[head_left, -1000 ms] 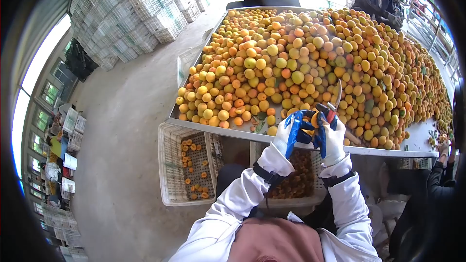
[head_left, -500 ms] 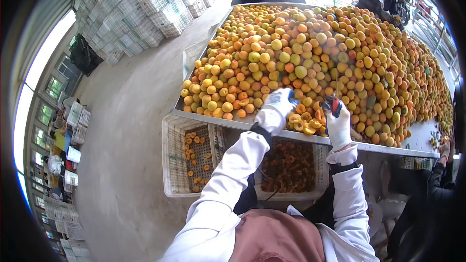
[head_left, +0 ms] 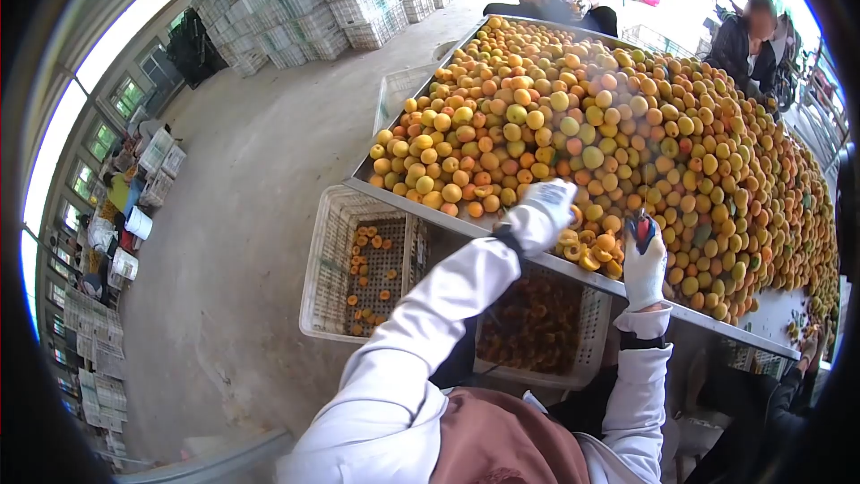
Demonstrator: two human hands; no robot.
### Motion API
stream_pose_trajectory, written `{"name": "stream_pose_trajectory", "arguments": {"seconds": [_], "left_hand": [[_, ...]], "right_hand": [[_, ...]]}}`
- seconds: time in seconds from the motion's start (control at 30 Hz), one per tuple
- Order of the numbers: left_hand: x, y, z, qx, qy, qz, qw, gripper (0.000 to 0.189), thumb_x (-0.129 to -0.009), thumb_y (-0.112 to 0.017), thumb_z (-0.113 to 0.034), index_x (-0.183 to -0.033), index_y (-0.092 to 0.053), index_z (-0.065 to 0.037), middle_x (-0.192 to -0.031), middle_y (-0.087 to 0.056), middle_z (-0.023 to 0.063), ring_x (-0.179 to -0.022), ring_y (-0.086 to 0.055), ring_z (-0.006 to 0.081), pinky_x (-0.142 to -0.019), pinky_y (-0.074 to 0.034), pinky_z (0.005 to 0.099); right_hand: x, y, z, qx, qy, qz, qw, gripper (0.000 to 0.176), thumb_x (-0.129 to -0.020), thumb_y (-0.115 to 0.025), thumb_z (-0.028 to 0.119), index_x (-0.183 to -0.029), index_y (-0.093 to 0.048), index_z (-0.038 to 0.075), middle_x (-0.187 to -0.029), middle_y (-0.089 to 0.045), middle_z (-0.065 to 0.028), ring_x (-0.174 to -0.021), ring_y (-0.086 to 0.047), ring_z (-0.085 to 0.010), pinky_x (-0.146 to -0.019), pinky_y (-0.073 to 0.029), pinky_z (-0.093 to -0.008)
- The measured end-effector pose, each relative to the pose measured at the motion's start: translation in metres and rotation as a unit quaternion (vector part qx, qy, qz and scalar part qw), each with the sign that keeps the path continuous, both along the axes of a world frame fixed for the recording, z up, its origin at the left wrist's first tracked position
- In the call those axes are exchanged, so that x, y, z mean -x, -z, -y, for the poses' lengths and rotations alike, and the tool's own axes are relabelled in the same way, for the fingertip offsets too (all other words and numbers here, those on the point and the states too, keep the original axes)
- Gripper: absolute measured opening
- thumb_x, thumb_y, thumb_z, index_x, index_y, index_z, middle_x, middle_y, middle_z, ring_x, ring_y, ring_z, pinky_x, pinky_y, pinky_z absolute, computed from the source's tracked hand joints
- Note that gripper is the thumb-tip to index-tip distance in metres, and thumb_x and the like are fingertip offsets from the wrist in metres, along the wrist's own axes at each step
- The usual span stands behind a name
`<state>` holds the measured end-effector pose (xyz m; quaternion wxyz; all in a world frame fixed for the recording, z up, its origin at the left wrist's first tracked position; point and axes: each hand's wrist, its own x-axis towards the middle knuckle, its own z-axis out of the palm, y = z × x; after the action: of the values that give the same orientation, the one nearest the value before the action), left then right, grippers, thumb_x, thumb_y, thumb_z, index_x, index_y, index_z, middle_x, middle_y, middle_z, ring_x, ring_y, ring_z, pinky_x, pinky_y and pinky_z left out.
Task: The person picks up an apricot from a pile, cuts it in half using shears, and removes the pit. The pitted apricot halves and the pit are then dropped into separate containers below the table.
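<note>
Right hand (head_left: 645,267) around knife handle (head_left: 642,229)

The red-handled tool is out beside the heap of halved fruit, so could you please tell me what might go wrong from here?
The left hand could get nicked if it strays toward the red-handled tool in the right hand, as both work close together. The halved fruit lies near the table's edge, so a nudge might send pieces over, perhaps into the crate below.
</note>
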<state>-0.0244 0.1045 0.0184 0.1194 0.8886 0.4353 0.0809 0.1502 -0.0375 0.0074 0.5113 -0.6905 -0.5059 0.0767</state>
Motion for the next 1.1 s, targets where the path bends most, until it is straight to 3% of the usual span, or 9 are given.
{"name": "stream_pose_trajectory", "arguments": {"seconds": [0.1, 0.2, 0.33, 0.53, 0.67, 0.8, 0.9, 1.0, 1.1], "left_hand": [[0.083, -0.007, -0.009, -0.104, -0.001, 0.071, 0.992, 0.023, -0.088, -0.067, -0.025, -0.101, -0.061, -0.007, -0.1, -0.066, 0.0166, -0.095, -0.067, 0.0365, -0.08, -0.053, 0.0466], [0.174, -0.045, -0.002, -0.006, -0.075, 0.059, 0.995, 0.024, -0.086, -0.068, -0.026, -0.099, -0.062, -0.006, -0.097, -0.065, 0.017, -0.093, -0.065, 0.0365, -0.078, -0.05, 0.0466], [0.276, -0.036, -0.007, -0.043, -0.12, -0.137, 0.982, 0.026, -0.089, -0.066, -0.028, -0.107, -0.063, -0.009, -0.111, -0.064, 0.0155, -0.105, -0.061, 0.0363, -0.089, -0.046, 0.0467], [0.223, -0.018, -0.016, -0.107, -0.143, -0.188, 0.966, 0.046, -0.094, -0.062, -0.04, -0.127, -0.058, -0.008, -0.122, -0.06, 0.0136, -0.114, -0.057, 0.0323, -0.096, -0.043, 0.0453], [0.175, 0.011, -0.038, -0.02, -0.154, -0.271, 0.95, 0.04, -0.093, -0.065, -0.043, -0.116, -0.069, -0.01, -0.114, -0.069, 0.0116, -0.11, -0.066, 0.0277, -0.085, -0.052, 0.0449], [0.165, 0.027, -0.054, 0.023, -0.188, -0.269, 0.944, 0.035, -0.092, -0.066, -0.04, -0.111, -0.072, -0.011, -0.109, -0.073, 0.0108, -0.105, -0.07, 0.0266, -0.082, -0.056, 0.0418], [0.169, 0.003, -0.049, 0.174, -0.169, 0.059, 0.968, 0.05, -0.085, -0.076, -0.026, -0.128, -0.061, -0.005, -0.109, -0.071, 0.0094, -0.099, -0.069, 0.0248, -0.081, -0.056, 0.0383], [0.155, -0.026, -0.019, 0.418, -0.013, 0.46, 0.783, 0.065, -0.081, -0.077, -0.001, -0.142, -0.053, -0.004, -0.107, -0.068, 0.0055, -0.095, -0.067, 0.0164, -0.08, -0.057, 0.0292], [0.108, -0.063, 0.021, 0.427, 0.044, 0.543, 0.721, 0.067, -0.085, -0.074, 0.002, -0.146, -0.047, -0.005, -0.125, -0.063, 0.0118, -0.104, -0.068, 0.0222, -0.094, -0.057, 0.0349]], "right_hand": [[-0.004, 0.0, 0.006, -0.004, -0.011, 0.017, 1.0, 0.033, -0.095, -0.066, 0.012, -0.125, -0.059, -0.001, -0.098, -0.07, -0.0206, -0.093, -0.07, -0.0335, -0.083, -0.053, -0.0376], [0.002, -0.011, 0.016, 0.006, -0.028, -0.008, 1.0, 0.033, -0.095, -0.066, 0.01, -0.125, -0.059, -0.001, -0.099, -0.07, -0.0204, -0.093, -0.07, -0.0328, -0.083, -0.053, -0.037], [0.01, -0.015, 0.02, -0.012, -0.027, -0.021, 0.999, 0.027, -0.097, -0.064, 0.008, -0.123, -0.06, -0.002, -0.097, -0.069, -0.0168, -0.087, -0.066, -0.0246, -0.081, -0.052, -0.0338], [0.016, -0.003, 0.007, 0.005, -0.05, -0.005, 0.999, 0.026, -0.093, -0.067, 0.012, -0.114, -0.061, -0.002, -0.087, -0.069, -0.0186, -0.081, -0.07, -0.0339, -0.073, -0.053, -0.0371], [0.022, 0.001, 0.007, 0.037, -0.063, -0.009, 0.997, 0.021, -0.094, -0.066, 0.011, -0.11, -0.061, -0.001, -0.088, -0.069, -0.0156, -0.078, -0.068, -0.0276, -0.073, -0.052, -0.0354], [0.017, 0.006, 0.012, 0.025, -0.063, 0.024, 0.997, 0.025, -0.092, -0.068, 0.015, -0.11, -0.06, -0.001, -0.088, -0.07, -0.0194, -0.083, -0.07, -0.0374, -0.072, -0.053, -0.0393], [0.019, -0.006, 0.019, 0.036, -0.076, 0.0, 0.996, 0.024, -0.092, -0.067, 0.013, -0.111, -0.06, 0.0, -0.089, -0.07, -0.0195, -0.084, -0.07, -0.0377, -0.074, -0.054, -0.0388], [0.027, -0.004, 0.023, -0.001, -0.126, -0.038, 0.991, 0.023, -0.093, -0.065, 0.008, -0.114, -0.06, -0.001, -0.091, -0.068, -0.0189, -0.085, -0.069, -0.0356, -0.076, -0.053, -0.0378], [0.045, -0.024, 0.029, -0.044, -0.17, -0.075, 0.982, 0.023, -0.094, -0.064, 0.005, -0.115, -0.059, -0.002, -0.09, -0.067, -0.0156, -0.081, -0.066, -0.0278, -0.076, -0.052, -0.0353]]}}
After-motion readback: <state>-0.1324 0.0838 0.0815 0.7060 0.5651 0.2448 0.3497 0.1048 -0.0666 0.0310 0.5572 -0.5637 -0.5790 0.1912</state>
